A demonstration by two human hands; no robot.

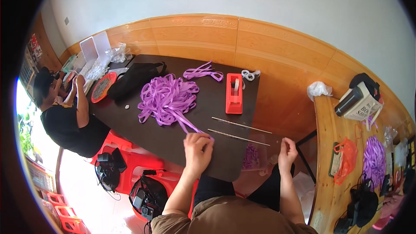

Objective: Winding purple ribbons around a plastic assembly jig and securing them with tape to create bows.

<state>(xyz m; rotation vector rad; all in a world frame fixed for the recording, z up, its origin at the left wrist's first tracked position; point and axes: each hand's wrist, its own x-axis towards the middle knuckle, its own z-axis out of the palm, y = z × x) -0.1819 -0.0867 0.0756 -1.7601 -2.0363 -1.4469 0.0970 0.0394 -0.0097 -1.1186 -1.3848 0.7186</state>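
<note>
My left hand (198,154) is closed on the end of a purple ribbon at the table's near edge. That ribbon runs back to a big tangled pile of purple ribbon (168,99) on the dark table. Right of the table, my right hand (287,155) hangs in the air, thumb and fingers pinched together; whatever is in them, if anything, is too small to see. Between my hands, two thin pale sticks (239,137) lie side by side, their right ends sticking out past the table edge. A red tape dispenser (234,104) stands beyond them.
White-handled scissors (248,75) and a small ribbon bundle (203,72) lie farther back. A black bag (135,80) and an orange tray (104,87) are at the left, near a seated person (69,123). A wooden bench (325,164) at right holds purple ribbon (374,160) and bags.
</note>
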